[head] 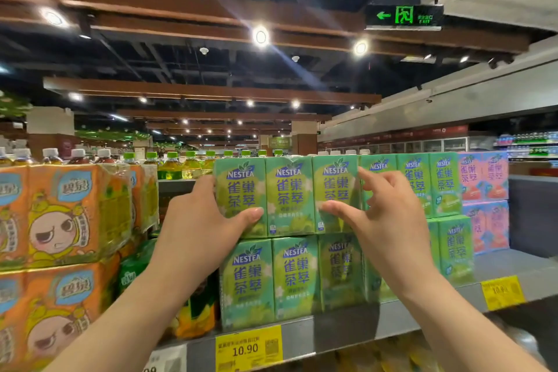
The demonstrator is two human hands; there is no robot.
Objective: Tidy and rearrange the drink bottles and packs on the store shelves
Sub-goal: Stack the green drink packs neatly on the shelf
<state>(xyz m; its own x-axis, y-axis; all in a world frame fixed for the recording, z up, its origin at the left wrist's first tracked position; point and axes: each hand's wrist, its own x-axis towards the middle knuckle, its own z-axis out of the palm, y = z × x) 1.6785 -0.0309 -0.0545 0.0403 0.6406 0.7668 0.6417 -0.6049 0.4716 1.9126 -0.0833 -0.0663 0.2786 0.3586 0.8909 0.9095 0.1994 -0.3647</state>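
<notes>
Head view: both hands, left hand (199,220) and right hand (383,220), hold top Nestea pack (290,196).

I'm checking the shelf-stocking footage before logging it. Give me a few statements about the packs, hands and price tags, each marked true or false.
1. Both hands are on the upper green Nestea pack. True: left hand, right hand.
2. That pack sits directly on the shelf. False: it rests on the lower green Nestea pack.
3. Orange packs stand to its left. True.
4. The yellow price tag reads 19.90. False: it reads 10.90.
5. Pink packs stand furthest left. False: furthest right.
</notes>
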